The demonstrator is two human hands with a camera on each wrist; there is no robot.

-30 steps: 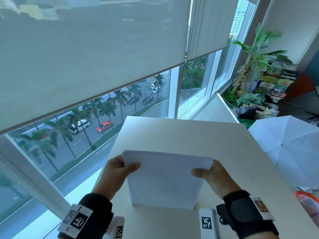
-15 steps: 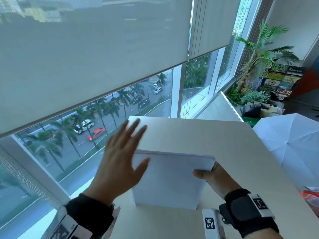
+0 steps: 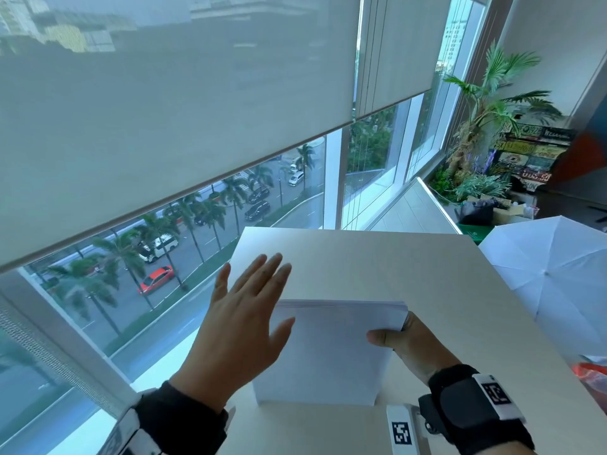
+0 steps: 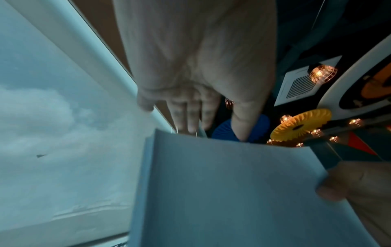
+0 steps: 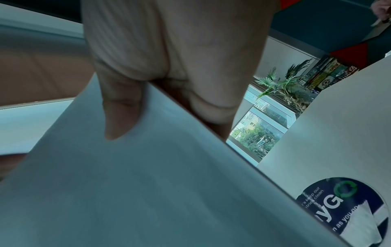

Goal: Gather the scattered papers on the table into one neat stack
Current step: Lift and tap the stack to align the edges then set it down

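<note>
One paper stack (image 3: 331,353) upright on counter (image 3: 410,274), bottom edge down. Right hand (image 3: 405,343) pinches its right edge, thumb in front. Left hand (image 3: 243,326) flat, fingers spread, beside left edge.

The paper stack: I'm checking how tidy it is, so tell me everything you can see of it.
The paper stack is plain white sheets, blank on the face shown, held upright with its bottom edge on the pale table. Its top edges look roughly even. The right hand pinches its right edge, thumb in front. The left hand, fingers straight, is at its left edge; contact is unclear.
</note>
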